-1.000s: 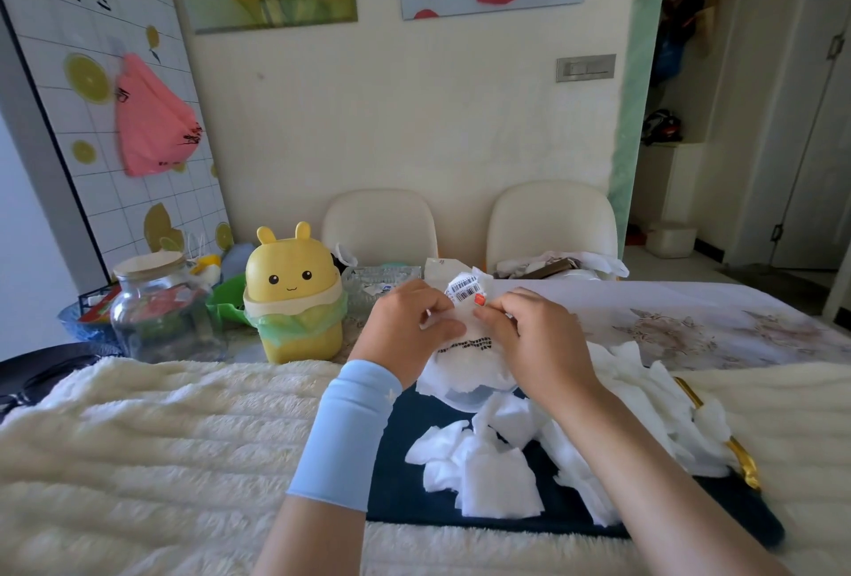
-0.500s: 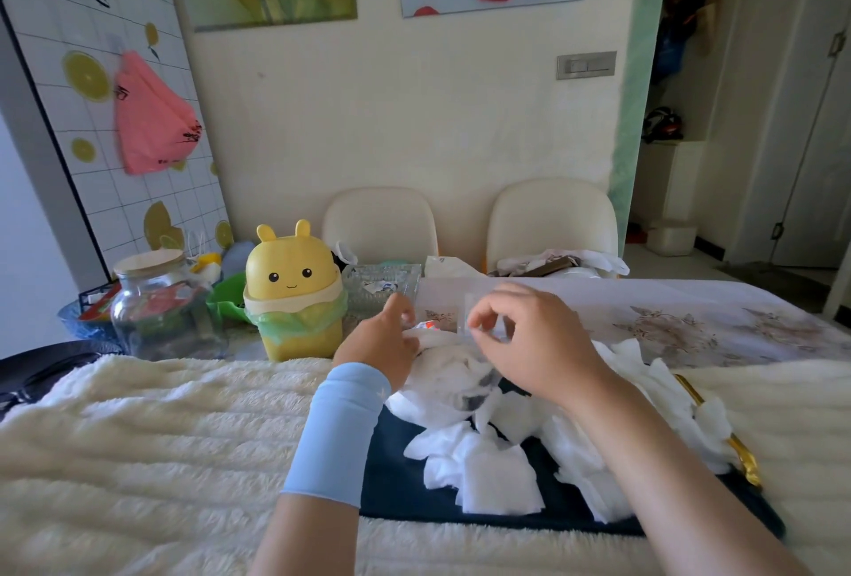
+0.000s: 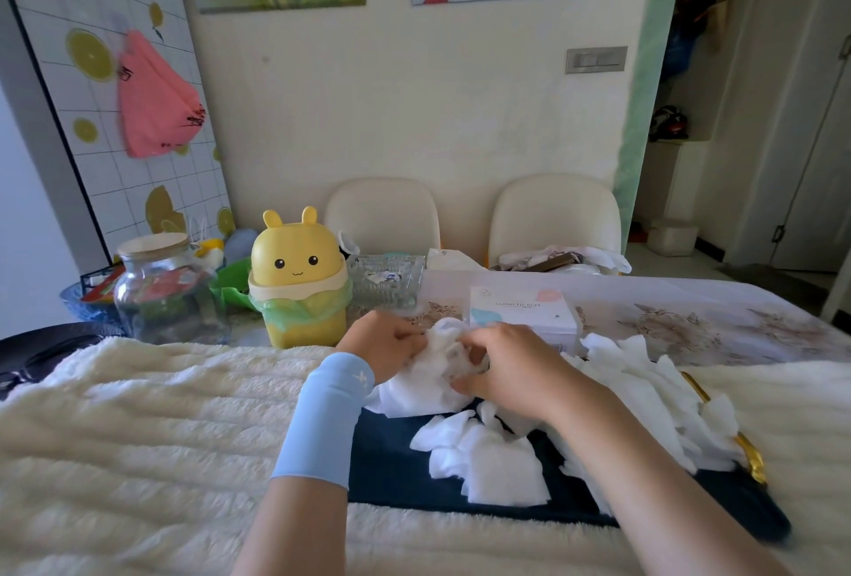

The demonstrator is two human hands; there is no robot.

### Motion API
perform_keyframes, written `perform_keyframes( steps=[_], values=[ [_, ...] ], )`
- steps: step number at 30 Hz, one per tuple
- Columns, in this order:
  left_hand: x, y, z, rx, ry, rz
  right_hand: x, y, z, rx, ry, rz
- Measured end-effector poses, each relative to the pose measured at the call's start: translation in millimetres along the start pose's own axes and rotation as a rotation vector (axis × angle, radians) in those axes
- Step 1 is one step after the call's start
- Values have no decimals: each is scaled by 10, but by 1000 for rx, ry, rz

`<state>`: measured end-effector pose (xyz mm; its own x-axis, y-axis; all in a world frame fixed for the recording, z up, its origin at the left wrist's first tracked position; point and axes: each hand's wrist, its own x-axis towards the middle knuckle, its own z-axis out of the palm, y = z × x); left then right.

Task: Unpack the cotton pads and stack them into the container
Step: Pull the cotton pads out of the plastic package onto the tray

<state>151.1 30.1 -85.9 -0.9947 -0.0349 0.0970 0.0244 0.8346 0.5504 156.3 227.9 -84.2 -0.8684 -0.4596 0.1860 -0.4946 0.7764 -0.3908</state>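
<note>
L grip [image 3: 383, 345] & R grip [image 3: 511, 368] both curled round soft, crumpled white cotton pads [image 3: 421, 389]; fingertips buried in fluff.

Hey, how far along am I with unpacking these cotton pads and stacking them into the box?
Done: many loose cotton pads lie unpacked on the dark mat. In hand: the left hand and right hand both grip a white bundle of pads. Left: the stacking; the Cosmetic Puff box stands behind the right hand, its contents not visible, and no neat stack shows.
</note>
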Motion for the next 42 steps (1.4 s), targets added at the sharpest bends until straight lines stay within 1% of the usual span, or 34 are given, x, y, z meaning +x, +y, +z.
perform_keyframes(
  steps=[2, 5, 8, 11, 13, 16, 19, 20, 22, 23, 24, 25, 26, 28, 29, 31, 33, 35, 36, 37, 38, 40, 42],
  values=[
    [24, -50, 19, -3, 36, -4, 30, -42, 9, -39, -34, 2],
    [33, -98, 44, -44, 88, -16, 78, -129, 27, -82, -20, -15],
    [32, -101, 34, -50, 92, -12, 125, -216, 56, -106, -55, -33],
    [18, -113, 37, -163, 128, -46, 175, -277, 47, -181, -27, -35],
    [-2, -120, 31, -244, 130, -65, 188, -313, -8, -232, -44, -22],
    [-1, -123, 30, -328, 79, -56, 215, -350, -107, -178, -182, 41],
    [11, -110, 30, -435, -21, -69, 269, -406, -88, -383, -321, 40],
    [-13, -116, 28, -499, -82, -80, 272, -431, -67, -425, -331, 35],
    [-96, -127, 0, -649, -250, -77, 284, -440, -30, -462, -276, 15],
    [-113, -155, -10, -645, -322, -59, 283, -431, -18, -464, -231, 4],
    [-129, -191, -23, -545, -395, -13, 274, -428, -16, -460, -187, -9],
    [-146, -200, -30, -388, -449, 17, 271, -417, -9, -444, -147, -20],
    [-167, -180, -41, -236, -472, 27, 257, -408, -5, -414, -111, -31],
    [-187, -100, -53, 3, -453, -6, 226, -375, 6, -315, -54, -32],
    [-194, -49, -47, 78, -433, -9, 201, -337, 3, -230, -22, -20],
    [-190, -3, -13, 126, -371, 20, 156, -216, -24, -5, 45, 17],
    [-208, 8, 2, 78, -311, 37, 100, -83, -97, 180, 129, 32],
    [-196, -2, 4, 67, -279, 23, 11, 29, -209, 324, 197, 31],
    [-197, 23, 5, 87, -275, 14, -45, 89, -267, 359, 214, 24],
    [-203, 55, -4, 100, -279, 6, -98, 140, -319, 350, 222, 14],
    [-222, 104, -20, 113, -299, -9, -154, 183, -364, 291, 225, 1],
    [-293, 246, -99, 226, -352, -30, -296, 222, -458, 50, 184, 2],
    [-403, 423, -210, 358, -323, 5, -436, 250, -501, -169, 103, 9]
  ],
)
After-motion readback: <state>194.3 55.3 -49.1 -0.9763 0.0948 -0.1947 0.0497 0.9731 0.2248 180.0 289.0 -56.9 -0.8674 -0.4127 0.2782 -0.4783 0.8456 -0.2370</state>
